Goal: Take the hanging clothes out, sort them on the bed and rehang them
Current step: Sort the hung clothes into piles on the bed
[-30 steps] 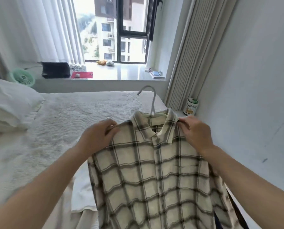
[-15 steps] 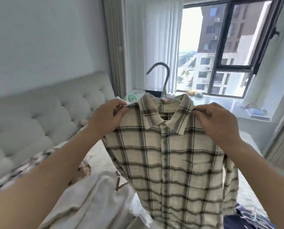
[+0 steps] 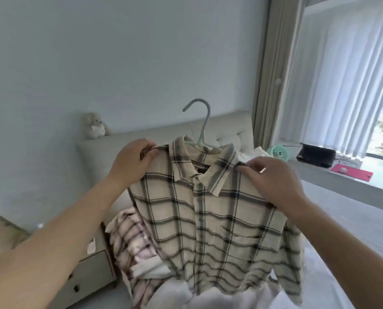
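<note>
Cream button-front shirt with dark plaid lines [image 3: 210,221], held up in the air over the near part of the bed, front facing the camera; left hand [image 3: 133,161] pinching its left shoulder seam, right hand [image 3: 273,181] pinching the right; both forearms extended forward; pale grey plastic hanger [image 3: 200,128] inside the collar, hook upright; striped and white garments heaped [image 3: 132,244] below; padded grey headboard [image 3: 228,127] beyond.

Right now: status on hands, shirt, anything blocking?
Left hand and right hand pinch plaid shirt at shoulders. Shirt on hanger, held above clothes pile. Nothing blocking.
</note>
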